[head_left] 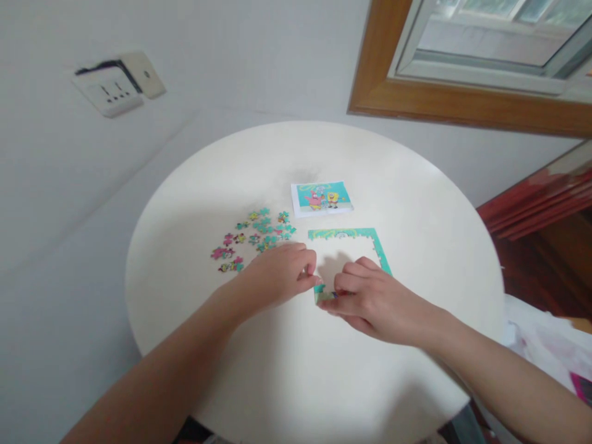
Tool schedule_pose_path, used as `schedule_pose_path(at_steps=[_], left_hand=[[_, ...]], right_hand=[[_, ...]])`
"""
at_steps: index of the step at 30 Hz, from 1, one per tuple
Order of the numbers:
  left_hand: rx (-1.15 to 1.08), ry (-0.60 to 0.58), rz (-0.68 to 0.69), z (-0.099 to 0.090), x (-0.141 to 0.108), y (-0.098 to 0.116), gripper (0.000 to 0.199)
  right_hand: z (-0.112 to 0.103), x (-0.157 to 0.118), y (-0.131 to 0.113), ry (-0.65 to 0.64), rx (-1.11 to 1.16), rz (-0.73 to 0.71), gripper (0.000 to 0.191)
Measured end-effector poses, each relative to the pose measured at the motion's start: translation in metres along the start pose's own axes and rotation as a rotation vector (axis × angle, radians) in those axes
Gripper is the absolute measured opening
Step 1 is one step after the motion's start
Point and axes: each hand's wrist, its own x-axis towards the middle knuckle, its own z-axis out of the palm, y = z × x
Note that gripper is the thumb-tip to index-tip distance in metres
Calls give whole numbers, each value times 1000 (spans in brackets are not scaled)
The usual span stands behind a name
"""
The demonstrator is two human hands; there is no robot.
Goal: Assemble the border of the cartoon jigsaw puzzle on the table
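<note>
A partly assembled jigsaw puzzle (341, 234) lies on the table, its teal border joined along the top and right around a bare white middle. My left hand (287, 271) is closed in a pinch at the puzzle's left edge, with a small teal puzzle piece (319, 287) at its fingertips. Curled over the lower border is my right hand (370, 299), its fingertips gripping near the bottom left corner. That hand covers much of the bottom edge. Left of the puzzle, loose puzzle pieces (263, 226) in teal, pink and yellow are scattered, some partly behind my left hand.
Behind the puzzle lies a reference picture card (322, 198) showing cartoon figures. The round white table (194, 185) stands close to a wall with a socket (111, 91). A wood-framed window (377, 92) is at the upper right, above red fabric (541, 194).
</note>
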Motion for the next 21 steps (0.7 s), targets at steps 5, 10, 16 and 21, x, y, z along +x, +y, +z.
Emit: schedule_pose_path(at_steps=[5, 10, 16, 21], left_hand=[[33, -7, 8, 2, 0, -2, 18], [53, -16, 2, 1, 0, 1, 17], [39, 166, -12, -18, -1, -4, 21], [2, 379, -125, -44, -6, -21, 28]], right_hand=[[0, 0, 1, -10, 6, 5, 22], [1, 0, 1, -12, 22, 12, 22], [1, 0, 1, -10, 45, 6, 25], [2, 0, 2, 4, 44, -1, 25]])
